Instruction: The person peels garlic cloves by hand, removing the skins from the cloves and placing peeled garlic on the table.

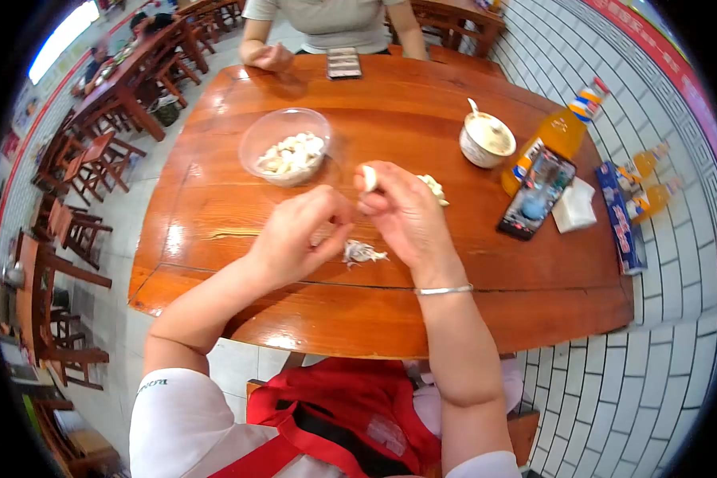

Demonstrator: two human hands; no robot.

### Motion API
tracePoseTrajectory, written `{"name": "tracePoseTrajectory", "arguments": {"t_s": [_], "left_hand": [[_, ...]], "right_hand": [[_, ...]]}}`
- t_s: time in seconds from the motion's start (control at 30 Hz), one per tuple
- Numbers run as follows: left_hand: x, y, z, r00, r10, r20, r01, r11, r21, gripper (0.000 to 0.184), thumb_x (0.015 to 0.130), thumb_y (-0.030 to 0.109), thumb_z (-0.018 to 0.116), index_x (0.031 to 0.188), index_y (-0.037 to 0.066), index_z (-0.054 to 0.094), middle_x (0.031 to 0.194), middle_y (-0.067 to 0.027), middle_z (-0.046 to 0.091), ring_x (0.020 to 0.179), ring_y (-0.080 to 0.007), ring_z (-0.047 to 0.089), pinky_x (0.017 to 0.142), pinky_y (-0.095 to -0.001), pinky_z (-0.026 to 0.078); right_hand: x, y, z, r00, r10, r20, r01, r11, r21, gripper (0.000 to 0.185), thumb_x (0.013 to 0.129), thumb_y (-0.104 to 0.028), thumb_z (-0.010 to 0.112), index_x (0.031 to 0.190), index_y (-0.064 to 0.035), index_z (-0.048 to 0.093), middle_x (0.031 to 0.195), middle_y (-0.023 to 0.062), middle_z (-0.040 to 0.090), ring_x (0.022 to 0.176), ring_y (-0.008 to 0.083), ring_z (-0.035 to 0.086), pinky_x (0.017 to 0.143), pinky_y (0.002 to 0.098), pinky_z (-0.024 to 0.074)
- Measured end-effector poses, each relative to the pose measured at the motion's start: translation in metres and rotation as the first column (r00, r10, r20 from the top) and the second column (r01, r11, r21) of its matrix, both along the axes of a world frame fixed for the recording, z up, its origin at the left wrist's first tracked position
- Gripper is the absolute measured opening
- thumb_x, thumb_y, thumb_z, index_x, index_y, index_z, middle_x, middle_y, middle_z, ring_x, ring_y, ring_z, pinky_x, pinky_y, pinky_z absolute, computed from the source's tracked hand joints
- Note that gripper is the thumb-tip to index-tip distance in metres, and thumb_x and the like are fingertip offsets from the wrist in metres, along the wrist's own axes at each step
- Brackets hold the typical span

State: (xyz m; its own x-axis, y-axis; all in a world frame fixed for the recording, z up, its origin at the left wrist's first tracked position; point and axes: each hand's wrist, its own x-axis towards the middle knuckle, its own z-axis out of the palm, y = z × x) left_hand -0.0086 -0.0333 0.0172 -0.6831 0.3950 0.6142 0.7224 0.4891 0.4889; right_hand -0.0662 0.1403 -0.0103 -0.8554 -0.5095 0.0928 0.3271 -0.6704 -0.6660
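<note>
Between the thumb and fingers of my right hand (406, 211) is a pale garlic clove (370, 178), held above the wooden table. My left hand (301, 231) is closed beside it, fingers curled in; what it holds, if anything, is hidden. Papery garlic skins (362, 252) lie on the table just below and between the two hands. Partly behind my right hand sits a small pile of garlic cloves (433, 190). Beyond my left hand stands a clear plastic bowl (251, 143) with many whitish cloves (295, 154) inside.
On the right of the table (526, 279) are a white tub (482, 151) with a spoon, an orange drink bottle (562, 134), a phone (537, 193) and white tissues (573, 209). Across sits a person (334, 24) with another phone (343, 64) before them. A tiled wall borders the right.
</note>
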Motion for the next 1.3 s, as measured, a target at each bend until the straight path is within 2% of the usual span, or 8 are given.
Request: {"name": "tracePoseTrajectory", "arguments": {"t_s": [0.13, 0.27, 0.4, 0.57, 0.73, 0.83, 1.03, 1.3], "left_hand": [[0.0, 0.0, -0.004, 0.995, 0.075, 0.059, -0.078, 0.996, 0.049, 0.018, 0.074, -0.008, 0.066, 0.087, 0.0, 0.056, 0.083, -0.0112, 0.06, 0.073, -0.0245, 0.062, 0.064, -0.0322, 0.05], [-0.005, -0.003, -0.004, 0.995, 0.098, 0.03, -0.097, 0.995, -0.026, 0.012, 0.078, 0.0, 0.064, 0.088, 0.003, 0.058, 0.078, -0.0126, 0.054, 0.068, -0.032, 0.059, 0.058, -0.0385, 0.048], [-0.002, -0.005, -0.001, 0.987, 0.15, 0.065, -0.143, 0.985, -0.099, 0.011, 0.081, 0.008, 0.069, 0.082, 0.003, 0.059, 0.081, -0.0113, 0.056, 0.072, -0.032, 0.06, 0.061, -0.0393, 0.048], [-0.007, -0.004, 0.0, 0.98, 0.18, -0.087, -0.166, 0.974, 0.153, 0.016, 0.079, -0.001, 0.068, 0.09, 0.001, 0.057, 0.086, -0.0119, 0.059, 0.074, -0.0289, 0.061, 0.063, -0.0346, 0.049], [-0.003, -0.003, 0.009, 0.96, 0.241, -0.14, -0.207, 0.953, 0.219, 0.017, 0.079, -0.004, 0.067, 0.092, 0.001, 0.058, 0.088, -0.01, 0.061, 0.078, -0.0258, 0.061, 0.065, -0.0331, 0.05], [-0.005, -0.004, 0.007, 0.955, 0.257, -0.151, -0.22, 0.95, 0.223, 0.018, 0.076, -0.007, 0.069, 0.091, 0.0, 0.061, 0.089, -0.0104, 0.063, 0.082, -0.0209, 0.061, 0.07, -0.0291, 0.049], [-0.006, -0.007, 0.006, 0.955, 0.271, -0.122, -0.244, 0.949, 0.2, 0.018, 0.073, -0.002, 0.074, 0.085, 0.002, 0.061, 0.087, -0.0089, 0.062, 0.078, -0.0235, 0.063, 0.065, -0.0311, 0.05], [-0.007, -0.008, 0.008, 0.965, 0.257, -0.048, -0.242, 0.948, 0.209, 0.018, 0.072, -0.002, 0.075, 0.082, 0.001, 0.061, 0.084, -0.0079, 0.062, 0.074, -0.0208, 0.061, 0.065, -0.0295, 0.049]], "right_hand": [[-0.002, 0.004, 0.004, 0.998, -0.012, 0.06, 0.013, 1.0, -0.027, 0.021, 0.098, -0.014, 0.054, 0.106, 0.0046, 0.059, 0.085, 0.0048, 0.059, 0.069, 0.0086, 0.048, 0.065, 0.022, 0.0418], [0.001, 0.003, 0.004, 1.0, -0.004, 0.027, 0.005, 1.0, -0.01, 0.022, 0.098, -0.012, 0.053, 0.11, 0.005, 0.059, 0.088, 0.0048, 0.059, 0.073, 0.0085, 0.049, 0.068, 0.0217, 0.0434], [0.003, 0.0, 0.009, 0.999, -0.024, 0.034, 0.022, 0.999, 0.044, 0.022, 0.095, -0.008, 0.056, 0.113, 0.0047, 0.058, 0.092, 0.006, 0.06, 0.078, 0.0105, 0.052, 0.075, 0.0239, 0.0466], [0.003, 0.001, 0.005, 0.999, 0.014, -0.031, -0.013, 0.999, 0.042, 0.021, 0.094, -0.007, 0.058, 0.112, 0.0037, 0.058, 0.096, 0.008, 0.063, 0.081, 0.0112, 0.055, 0.077, 0.024, 0.0471], [0.004, 0.0, 0.007, 0.995, 0.092, -0.045, -0.088, 0.994, 0.067, 0.02, 0.094, -0.007, 0.057, 0.112, 0.0033, 0.06, 0.096, 0.0082, 0.065, 0.08, 0.01, 0.055, 0.076, 0.0224, 0.0478], [0.007, -0.002, 0.007, 0.99, 0.119, -0.076, -0.11, 0.988, 0.112, 0.021, 0.094, -0.007, 0.057, 0.113, 0.0037, 0.06, 0.096, 0.0076, 0.065, 0.079, 0.0092, 0.055, 0.075, 0.0216, 0.048], [0.008, -0.004, 0.007, 0.981, 0.13, -0.145, -0.106, 0.981, 0.162, 0.022, 0.094, -0.007, 0.057, 0.113, 0.0043, 0.06, 0.095, 0.0066, 0.064, 0.079, 0.0083, 0.056, 0.074, 0.0208, 0.0481], [0.008, -0.004, 0.007, 0.978, 0.124, -0.168, -0.094, 0.98, 0.173, 0.022, 0.094, -0.007, 0.058, 0.112, 0.0039, 0.061, 0.095, 0.0068, 0.064, 0.078, 0.0078, 0.056, 0.072, 0.0201, 0.0482]]}}
